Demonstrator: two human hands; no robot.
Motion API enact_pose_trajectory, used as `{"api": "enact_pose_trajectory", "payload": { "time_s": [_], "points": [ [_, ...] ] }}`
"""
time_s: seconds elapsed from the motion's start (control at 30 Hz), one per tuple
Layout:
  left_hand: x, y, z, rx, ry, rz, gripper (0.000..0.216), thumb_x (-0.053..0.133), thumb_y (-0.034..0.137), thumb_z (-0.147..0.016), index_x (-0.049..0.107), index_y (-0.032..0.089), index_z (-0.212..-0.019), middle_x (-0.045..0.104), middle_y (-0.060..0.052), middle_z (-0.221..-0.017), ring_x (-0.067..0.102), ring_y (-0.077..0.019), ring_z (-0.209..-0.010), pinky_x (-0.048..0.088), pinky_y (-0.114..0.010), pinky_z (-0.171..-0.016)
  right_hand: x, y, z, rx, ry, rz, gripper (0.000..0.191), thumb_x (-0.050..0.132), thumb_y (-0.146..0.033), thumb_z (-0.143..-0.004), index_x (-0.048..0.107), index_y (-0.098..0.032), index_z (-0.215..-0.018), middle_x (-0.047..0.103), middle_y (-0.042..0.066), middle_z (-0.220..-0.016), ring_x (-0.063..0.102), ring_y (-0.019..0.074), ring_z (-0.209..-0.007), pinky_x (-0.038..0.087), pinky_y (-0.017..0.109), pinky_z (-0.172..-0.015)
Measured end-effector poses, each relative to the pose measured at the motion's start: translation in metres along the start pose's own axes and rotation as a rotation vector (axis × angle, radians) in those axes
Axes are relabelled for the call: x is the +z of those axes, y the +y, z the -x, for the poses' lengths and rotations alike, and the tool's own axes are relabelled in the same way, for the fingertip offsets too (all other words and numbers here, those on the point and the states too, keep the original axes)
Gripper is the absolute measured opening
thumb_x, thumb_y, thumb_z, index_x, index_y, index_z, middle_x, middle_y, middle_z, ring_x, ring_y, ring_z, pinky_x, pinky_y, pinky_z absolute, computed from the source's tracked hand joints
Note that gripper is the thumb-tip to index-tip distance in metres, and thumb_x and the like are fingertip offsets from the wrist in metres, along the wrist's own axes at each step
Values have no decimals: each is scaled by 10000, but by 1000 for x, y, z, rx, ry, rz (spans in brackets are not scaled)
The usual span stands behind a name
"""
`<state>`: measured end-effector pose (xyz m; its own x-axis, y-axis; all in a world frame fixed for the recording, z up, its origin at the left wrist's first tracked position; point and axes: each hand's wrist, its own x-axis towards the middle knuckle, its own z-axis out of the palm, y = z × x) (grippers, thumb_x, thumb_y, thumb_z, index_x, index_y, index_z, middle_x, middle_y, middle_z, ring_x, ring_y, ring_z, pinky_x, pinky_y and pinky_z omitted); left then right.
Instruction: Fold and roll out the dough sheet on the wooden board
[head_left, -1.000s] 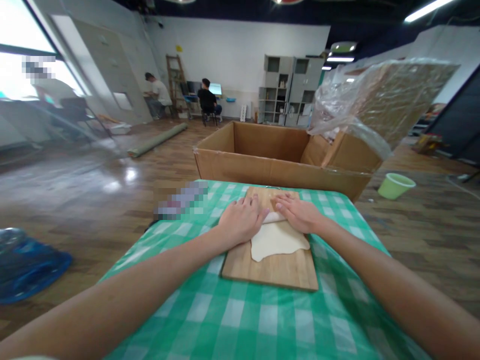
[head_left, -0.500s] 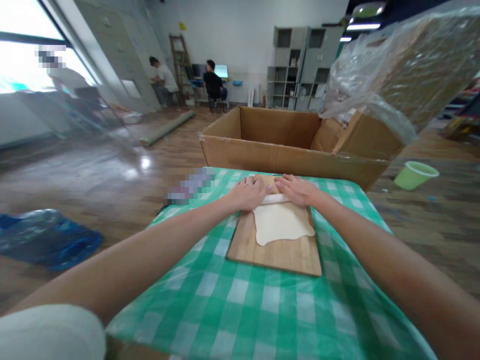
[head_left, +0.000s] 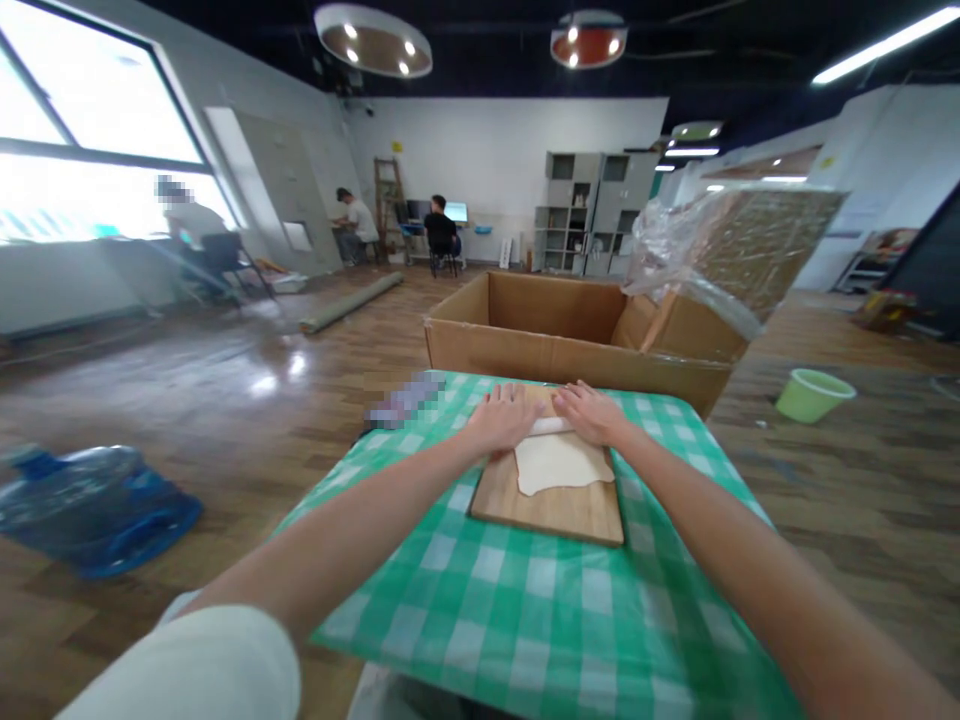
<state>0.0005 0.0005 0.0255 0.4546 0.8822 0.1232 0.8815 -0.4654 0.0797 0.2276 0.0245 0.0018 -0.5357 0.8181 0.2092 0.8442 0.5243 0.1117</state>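
A flat sheet of pale dough [head_left: 561, 462] lies on a wooden cutting board [head_left: 551, 504] on the green checked tablecloth [head_left: 540, 590]. At the dough's far edge a pale rolling pin [head_left: 550, 426] lies across the board. My left hand [head_left: 504, 417] rests flat on the pin's left end, fingers stretched forward. My right hand [head_left: 591, 411] lies flat on its right end in the same way. Both palms press down on the pin and hide most of it.
A large open cardboard box [head_left: 577, 335] stands just beyond the table, with a plastic-wrapped board [head_left: 739, 245] leaning at its right. A green bucket [head_left: 813, 393] sits on the floor at right, a blue water jug [head_left: 82, 505] at left. People sit at desks far back.
My hands and the rolling pin have moved farther along the board toward the dough's far edge. The camera has tilted up and pulled back, so more ceiling shows.
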Motion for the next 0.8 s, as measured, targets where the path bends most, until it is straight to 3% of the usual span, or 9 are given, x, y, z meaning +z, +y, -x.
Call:
{"api": "enact_pose_trajectory", "payload": {
  "time_s": [0.17, 0.3, 0.5, 0.63, 0.8],
  "points": [
    [21, 23, 37, -47, 188, 12, 678, 219, 543, -1076, 454, 80, -1511, 488, -237, -1561, 366, -392, -1510, 248, -563, -1221, 4, -8, 44, 103, 48, -138, 648, 187, -474, -1107, 424, -81, -1565, 430, 204, -1624, 287, 309, -1567, 286, 565, -1257],
    [25, 33, 52, 3, 233, 6, 734, 193, 556, -1077, 419, 12, -1513, 482, -260, -1558, 389, -368, -1502, 267, -495, -1230, 3, -10, 63, 87, 49, -207, 733, 151, -538, -1092, 372, -56, -1598, 352, 209, -1662, 222, 315, -1586, 265, 564, -1271],
    [17, 18, 23, -74, 119, -27, 700, 136, 534, -1087, 387, 64, -1541, 499, -234, -1540, 569, -354, -1331, 454, -463, -1053, -2, -4, 26, 121, -15, -187, 741, 117, -550, -1089, 475, -91, -1548, 429, 164, -1635, 290, 320, -1565, 262, 511, -1271],
    [18, 3, -1, -51, 77, -85, 670, 153, 526, -1093, 398, 85, -1534, 498, -240, -1523, 523, -347, -1373, 443, -455, -1056, 6, 7, -5, 57, -65, -148, 770, 93, -540, -1088, 521, -61, -1513, 480, 189, -1595, 342, 325, -1543, 205, 514, -1288],
    [28, -16, -19, 16, 64, -98, 627, 170, 514, -1092, 408, 139, -1536, 482, -231, -1524, 468, -382, -1399, 422, -535, -1070, 24, 26, -22, -3, -47, -162, 746, 115, -554, -1087, 452, -101, -1574, 457, 150, -1621, 301, 314, -1561, 180, 529, -1293]
  ]
}}
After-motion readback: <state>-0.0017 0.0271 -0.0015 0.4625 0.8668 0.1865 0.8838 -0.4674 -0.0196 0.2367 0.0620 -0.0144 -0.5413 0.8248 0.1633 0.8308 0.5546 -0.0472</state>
